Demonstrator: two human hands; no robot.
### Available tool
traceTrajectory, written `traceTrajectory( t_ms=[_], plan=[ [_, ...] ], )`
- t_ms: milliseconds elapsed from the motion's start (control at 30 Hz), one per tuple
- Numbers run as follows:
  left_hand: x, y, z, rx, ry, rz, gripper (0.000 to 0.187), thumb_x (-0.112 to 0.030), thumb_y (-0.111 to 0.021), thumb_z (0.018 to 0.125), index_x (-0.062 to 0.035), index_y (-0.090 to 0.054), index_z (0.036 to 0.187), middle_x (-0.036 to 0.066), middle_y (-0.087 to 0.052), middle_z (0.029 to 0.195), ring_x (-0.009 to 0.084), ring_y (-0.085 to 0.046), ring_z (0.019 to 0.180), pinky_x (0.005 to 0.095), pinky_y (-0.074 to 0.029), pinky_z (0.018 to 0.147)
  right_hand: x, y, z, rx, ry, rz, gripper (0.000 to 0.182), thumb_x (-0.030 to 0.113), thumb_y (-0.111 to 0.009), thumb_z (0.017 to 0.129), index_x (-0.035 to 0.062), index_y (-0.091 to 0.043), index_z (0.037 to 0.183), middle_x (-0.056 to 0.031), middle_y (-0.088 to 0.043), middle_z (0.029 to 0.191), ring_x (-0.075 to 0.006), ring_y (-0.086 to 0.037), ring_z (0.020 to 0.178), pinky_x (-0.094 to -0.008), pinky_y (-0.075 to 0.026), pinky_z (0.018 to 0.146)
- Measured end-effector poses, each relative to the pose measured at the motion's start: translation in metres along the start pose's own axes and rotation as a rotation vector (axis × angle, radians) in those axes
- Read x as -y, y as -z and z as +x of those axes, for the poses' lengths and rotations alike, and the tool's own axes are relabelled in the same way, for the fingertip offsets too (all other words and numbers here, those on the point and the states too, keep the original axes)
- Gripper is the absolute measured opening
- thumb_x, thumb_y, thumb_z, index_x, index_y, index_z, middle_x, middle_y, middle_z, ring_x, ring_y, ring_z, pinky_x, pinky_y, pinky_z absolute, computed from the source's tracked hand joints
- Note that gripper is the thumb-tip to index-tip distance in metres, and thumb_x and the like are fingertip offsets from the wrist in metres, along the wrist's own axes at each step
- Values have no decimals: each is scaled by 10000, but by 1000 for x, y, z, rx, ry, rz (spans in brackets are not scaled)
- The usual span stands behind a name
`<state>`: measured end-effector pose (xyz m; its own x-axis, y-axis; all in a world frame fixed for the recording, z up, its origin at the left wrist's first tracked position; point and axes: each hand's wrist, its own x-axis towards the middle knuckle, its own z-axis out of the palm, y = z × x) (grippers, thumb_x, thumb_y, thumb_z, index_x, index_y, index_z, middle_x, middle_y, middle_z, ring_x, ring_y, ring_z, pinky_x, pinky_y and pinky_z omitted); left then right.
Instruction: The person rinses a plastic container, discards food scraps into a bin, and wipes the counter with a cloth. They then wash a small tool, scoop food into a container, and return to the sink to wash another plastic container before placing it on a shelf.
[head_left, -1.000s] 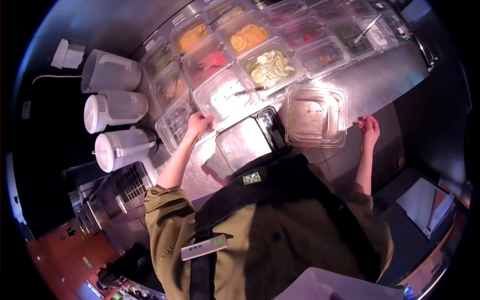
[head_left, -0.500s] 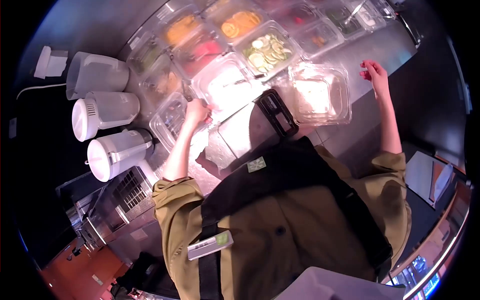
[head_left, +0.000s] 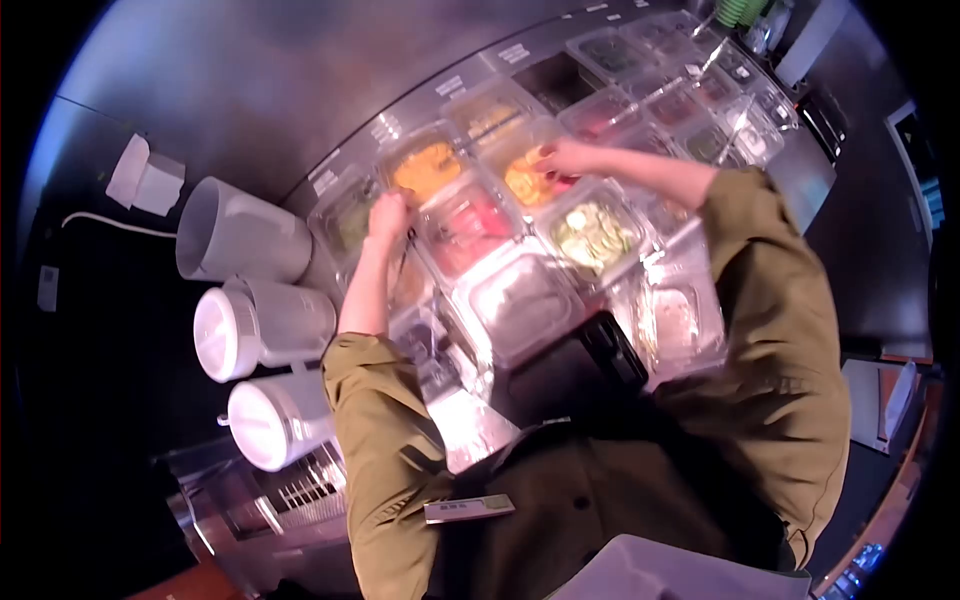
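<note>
My left hand (head_left: 388,218) is closed, its fingers curled down at the seam between a clear container of green pieces (head_left: 353,222) and a container of red pieces (head_left: 468,222). A small dark shape shows beneath it, too blurred to name. Just behind it lies a container of orange pieces (head_left: 425,172). Reaching across the containers, my right hand (head_left: 565,160) has its fingers bent down at a container of orange slices (head_left: 527,182); what its fingertips grip, if anything, is hidden. Sliced cucumber-like green rounds (head_left: 592,236) fill the container in front of it.
Three translucent pitchers, one of them a lidded pitcher (head_left: 262,325), stand at the left. Nearer me are a container of white contents (head_left: 522,300), a black device (head_left: 610,345) and a clear container (head_left: 680,325). More containers (head_left: 675,108) run to the far right.
My left hand has moved away from the front-left container to the back row. My right hand has swung left from the counter's right side onto the orange slices. The camera view has shifted.
</note>
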<state>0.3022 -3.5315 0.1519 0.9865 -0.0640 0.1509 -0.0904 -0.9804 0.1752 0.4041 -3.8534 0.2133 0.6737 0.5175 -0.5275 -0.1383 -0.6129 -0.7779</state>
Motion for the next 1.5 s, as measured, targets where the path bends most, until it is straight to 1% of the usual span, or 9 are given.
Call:
traceTrajectory(
  t_ms=[133,200,267,367,633,833,1133,1367,1500],
  plan=[
    [-16,7,28,104,-148,148,289,-107,-557,615,-85,-543,903,115,-546,867,268,-538,858,389,-459,683,8,-41,83,-257,-6,445,518,199,-588,758,31,-335,1179,-21,-492,617,-80,-464,456,-195,-375,386],
    [-20,2,38,277,-130,219,273,-102,-553,628,-73,-524,898,119,-523,873,263,-518,871,383,-455,684,6,-48,116,-196,61,720,370,212,-582,762,32,-415,1038,-3,-463,574,-67,-441,444,-192,-340,365],
    [-15,12,39,51,-131,115,233,-72,-537,640,-60,-514,871,120,-496,863,268,-497,856,377,-443,681,21,-52,134,-226,129,880,223,246,-569,770,49,-465,781,4,-473,577,-62,-421,430,-192,-312,349],
    [3,32,45,-425,-127,-89,208,-5,-502,640,-44,-505,845,128,-459,802,287,-469,802,377,-408,685,50,-66,151,-289,321,684,241,259,-589,752,39,-498,715,-4,-456,510,-75,-410,385,-199,-318,344],
    [47,49,17,-439,96,-52,77,0,-490,667,-24,-491,740,125,-456,798,298,-455,802,381,-373,698,75,-89,167,13,492,24,242,184,-502,806,-44,-545,736,-114,-587,611,-179,-586,523,-294,-474,497],
    [77,45,13,-551,303,-347,131,-33,-533,679,-25,-452,782,136,-488,759,312,-473,755,383,-378,662,102,-85,101,-1,1295,-512,147,91,-494,752,-46,-546,757,-171,-558,621,-303,-563,575,-343,-454,538],
    [72,50,9,-662,346,-319,170,-58,-590,669,-29,-463,780,105,-489,699,248,-489,641,332,-395,593,90,-99,133,335,1060,-966,104,87,-490,687,-11,-510,715,-170,-538,647,-331,-537,641,-393,-423,568],
    [64,58,-4,-623,399,-415,161,-12,-585,650,-17,-462,754,129,-501,721,297,-494,706,379,-388,626,78,-94,148,266,1033,-871,102,86,-477,715,-6,-478,670,-174,-521,630,-322,-502,574,-359,-416,541],
    [65,59,-6,-611,423,-428,162,-16,-592,649,-18,-472,757,127,-506,730,293,-495,703,374,-392,625,113,-74,120,162,579,-472,220,180,-463,803,-12,-570,803,-130,-588,670,-228,-571,602,-306,-449,570]
  ],
)
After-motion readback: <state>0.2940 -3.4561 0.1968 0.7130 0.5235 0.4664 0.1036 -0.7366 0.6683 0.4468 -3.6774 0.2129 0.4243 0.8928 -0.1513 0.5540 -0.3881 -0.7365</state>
